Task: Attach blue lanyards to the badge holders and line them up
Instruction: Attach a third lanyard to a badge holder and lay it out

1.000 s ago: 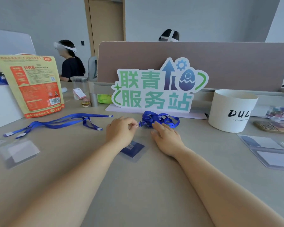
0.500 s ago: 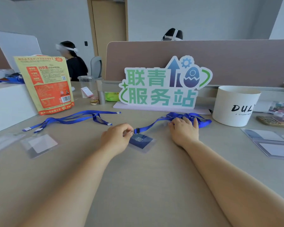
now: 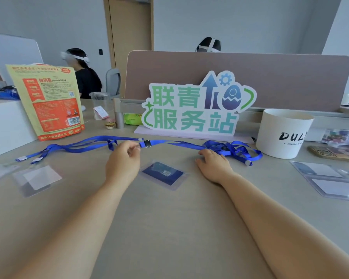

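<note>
A blue lanyard (image 3: 181,143) lies stretched across the table, its far end bunched in loops beside the white tub. My left hand (image 3: 123,162) pinches the strap just left of its metal clip (image 3: 147,143). My right hand (image 3: 214,164) rests on the table with its fingertips touching the strap near the loops. Between my hands lies a clear badge holder (image 3: 163,174) with a dark blue card inside, apart from the clip. A second blue lanyard (image 3: 75,147) lies loose to the left.
A clear badge holder (image 3: 36,180) lies at the left and two more badge holders (image 3: 328,178) at the right. A white tub (image 3: 280,133), a green sign (image 3: 193,109) and an orange pouch (image 3: 50,103) stand behind. Two people sit beyond the divider.
The lanyard went from a bundle to a long stretched line. My left hand carried the clip end up and away from the badge holder, while my right hand slid right along the strap.
</note>
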A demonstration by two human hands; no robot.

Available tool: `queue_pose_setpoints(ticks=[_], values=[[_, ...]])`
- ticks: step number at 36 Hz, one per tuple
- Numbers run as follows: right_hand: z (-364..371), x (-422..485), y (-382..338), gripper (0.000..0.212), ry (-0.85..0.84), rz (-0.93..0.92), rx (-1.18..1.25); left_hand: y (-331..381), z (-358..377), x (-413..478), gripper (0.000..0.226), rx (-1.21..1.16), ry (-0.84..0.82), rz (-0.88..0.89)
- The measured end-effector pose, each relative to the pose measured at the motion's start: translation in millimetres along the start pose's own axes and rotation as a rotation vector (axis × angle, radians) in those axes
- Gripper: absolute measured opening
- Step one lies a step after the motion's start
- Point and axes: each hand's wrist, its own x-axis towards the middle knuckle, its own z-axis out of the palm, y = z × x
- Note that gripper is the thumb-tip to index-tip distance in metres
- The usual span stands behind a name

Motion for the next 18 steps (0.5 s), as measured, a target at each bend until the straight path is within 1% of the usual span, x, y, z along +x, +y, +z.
queue_pose_setpoints(ticks=[2,4,7,10,12,14,15,16,18], values=[[-1,0,2,0.041,0.007,0.041,0.05,-1,-2,2,0.007,-0.057,0.071,-0.022],[-3,0,5,0.039,0.02,0.068,0.08,-3,-4,4,0.007,-0.077,0.097,-0.03],[-7,0,5,0.038,0.111,0.029,0.056,-3,-1,1,0.009,-0.034,0.025,0.026],[-11,-9,-8,0.039,0.23,-0.13,0.156,1,7,-6,0.01,0.057,-0.089,0.16],[-13,-17,-22,0.042,0.2,-0.247,0.285,3,11,-9,0.009,0.064,-0.147,0.273],[-15,-23,-35,0.046,0.102,-0.324,0.397,6,13,-11,0.008,0.074,-0.188,0.363],[-13,-25,-40,0.048,0.066,-0.356,0.407,7,13,-12,0.01,0.065,-0.204,0.389],[-11,-25,-43,0.049,0.052,-0.381,0.37,8,13,-14,0.014,0.05,-0.215,0.407],[-3,-23,-44,0.051,0.052,-0.373,0.193,13,13,-17,0.017,-0.003,-0.221,0.442]])
